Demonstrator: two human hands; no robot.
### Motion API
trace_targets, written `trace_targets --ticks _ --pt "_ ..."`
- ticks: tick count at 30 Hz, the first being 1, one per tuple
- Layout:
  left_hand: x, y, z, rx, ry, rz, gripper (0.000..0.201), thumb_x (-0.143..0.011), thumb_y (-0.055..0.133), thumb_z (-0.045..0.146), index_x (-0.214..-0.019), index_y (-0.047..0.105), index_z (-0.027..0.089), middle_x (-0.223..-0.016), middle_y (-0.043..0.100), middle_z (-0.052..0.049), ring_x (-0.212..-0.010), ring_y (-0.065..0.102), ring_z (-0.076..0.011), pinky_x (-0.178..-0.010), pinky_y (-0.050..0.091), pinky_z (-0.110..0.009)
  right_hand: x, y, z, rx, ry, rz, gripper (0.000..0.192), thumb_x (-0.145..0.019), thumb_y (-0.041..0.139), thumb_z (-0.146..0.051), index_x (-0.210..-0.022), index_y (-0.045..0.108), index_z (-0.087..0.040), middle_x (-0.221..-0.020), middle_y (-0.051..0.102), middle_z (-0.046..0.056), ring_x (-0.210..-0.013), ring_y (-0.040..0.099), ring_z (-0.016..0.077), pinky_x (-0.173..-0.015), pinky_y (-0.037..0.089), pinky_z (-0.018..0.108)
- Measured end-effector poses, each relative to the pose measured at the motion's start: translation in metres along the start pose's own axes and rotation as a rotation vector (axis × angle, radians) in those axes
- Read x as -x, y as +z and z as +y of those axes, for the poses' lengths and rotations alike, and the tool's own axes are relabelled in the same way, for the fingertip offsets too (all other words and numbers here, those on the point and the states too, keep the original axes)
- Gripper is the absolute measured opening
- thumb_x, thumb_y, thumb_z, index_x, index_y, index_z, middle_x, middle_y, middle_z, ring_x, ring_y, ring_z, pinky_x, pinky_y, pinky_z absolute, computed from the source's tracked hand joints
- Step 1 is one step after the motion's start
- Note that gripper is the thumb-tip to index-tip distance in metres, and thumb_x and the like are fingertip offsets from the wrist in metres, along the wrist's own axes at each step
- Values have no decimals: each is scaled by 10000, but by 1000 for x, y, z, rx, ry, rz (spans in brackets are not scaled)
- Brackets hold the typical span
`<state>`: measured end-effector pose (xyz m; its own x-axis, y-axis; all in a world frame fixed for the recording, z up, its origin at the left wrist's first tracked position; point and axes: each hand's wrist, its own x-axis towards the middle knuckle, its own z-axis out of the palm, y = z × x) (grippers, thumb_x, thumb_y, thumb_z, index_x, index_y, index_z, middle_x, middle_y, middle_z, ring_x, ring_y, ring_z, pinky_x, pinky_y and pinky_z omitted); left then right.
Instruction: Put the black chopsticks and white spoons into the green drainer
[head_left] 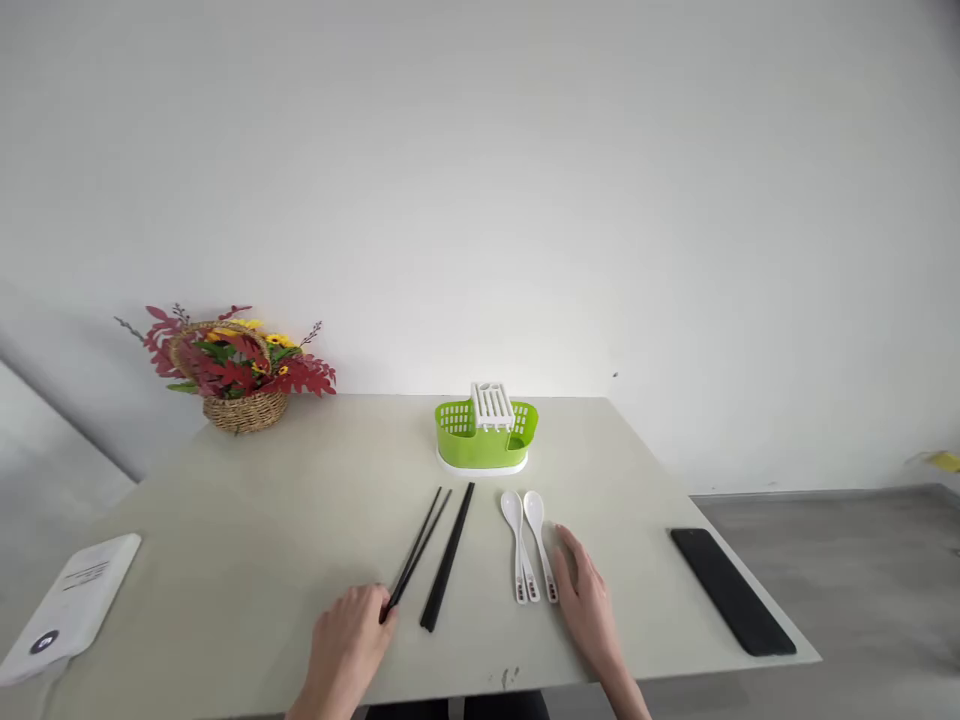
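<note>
My left hand [351,635] is closed around the thick ends of a pair of black chopsticks [417,555], whose thin tips point away from me and stand slightly apart. More black chopsticks [448,560] lie close together on the table just to the right. White spoons [536,545] rest further right, bowls away from me; three handle ends show, and two of the spoons overlap. Beside the rightmost spoon lies my right hand [587,605], fingers loosely spread on the tabletop, holding nothing. A green cutlery caddy [480,452] with a white slotted top stands behind the utensils.
On the table [300,520], a wicker basket [246,412] of red and yellow flowers stands at the back left. A white flat device [71,605] lies at the left edge, a black phone [731,590] at the right edge. A wall [480,200] rises behind.
</note>
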<state>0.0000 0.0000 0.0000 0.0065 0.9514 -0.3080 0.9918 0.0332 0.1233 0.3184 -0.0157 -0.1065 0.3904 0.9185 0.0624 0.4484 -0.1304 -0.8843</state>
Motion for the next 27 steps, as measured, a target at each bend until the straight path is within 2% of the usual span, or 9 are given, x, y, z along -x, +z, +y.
trace_targets --ticks 5,8,11,13,14,18,21,24,27 --pt "6 6 -18 156 9 63 285 -965 482 290 -810 710 217 -830 760 -67 -767 718 -240 -599 389 -278 2 -3 4 -3 7 -11 652 -974 412 -653 -1462 546 -241 -1523 567 100 -1425 487 333 -1164 389 512" --pt "9 8 -29 399 62 80 322 -930 519 402 -755 722 223 -753 749 -52 -725 711 -238 -616 429 -279 6 -6 4 11 -12 12 631 -978 403 -640 -1442 555 -240 -1485 596 114 -1380 529 354 -1124 425 538" --pt "15 10 -41 715 130 15 416 -887 586 577 -770 757 216 -744 751 -52 -743 715 -239 -665 499 -282 15 -5 -8 39 -171 138 571 -996 395 -593 -1375 598 -217 -1431 619 150 -1374 522 361 -1134 405 565" --pt "23 11 -45 887 166 -54 477 -857 623 657 -817 780 209 -782 763 -62 -781 722 -241 -695 533 -282 23 2 -30 7 -289 130 507 -1006 422 -555 -1335 619 -224 -1423 613 158 -1371 520 351 -1140 401 564" --pt "27 12 -45 951 186 -81 488 -850 639 671 -846 790 207 -807 769 -67 -800 724 -241 -710 545 -283 26 7 -45 -36 -296 56 475 -1008 445 -540 -1345 611 -248 -1428 610 149 -1346 543 342 -1113 433 552" --pt "36 14 -39 1030 267 -62 437 -871 667 618 -857 798 201 -852 776 -72 -790 709 -221 -737 553 -288 31 27 -127 -379 -282 -437 654 -957 602 -544 -1541 416 -315 -1525 546 117 -1355 555 291 -1080 493 489" --pt "33 17 -34 989 284 92 387 -889 661 559 -837 786 196 -832 770 -59 -791 699 -217 -746 546 -290 24 40 -188 -591 -265 -749 600 -928 655 -573 -1442 520 -294 -1289 706 89 -1196 662 248 -1058 501 454" --pt "26 20 -35 954 289 242 337 -906 647 510 -877 785 205 -864 785 -50 -837 719 -228 -799 554 -298 21 59 -227 -698 -242 -751 425 -914 652 -628 -1065 680 -231 -836 708 22 -860 679 193 -898 524 374" --pt "20 25 -37 940 269 322 327 -931 612 496 -907 791 224 -938 808 -53 -898 740 -241 -841 568 -307 27 85 -243 -737 -221 -659 507 -937 553 -698 -721 527 -240 -617 453 -49 -597 457 125 -633 435 293"
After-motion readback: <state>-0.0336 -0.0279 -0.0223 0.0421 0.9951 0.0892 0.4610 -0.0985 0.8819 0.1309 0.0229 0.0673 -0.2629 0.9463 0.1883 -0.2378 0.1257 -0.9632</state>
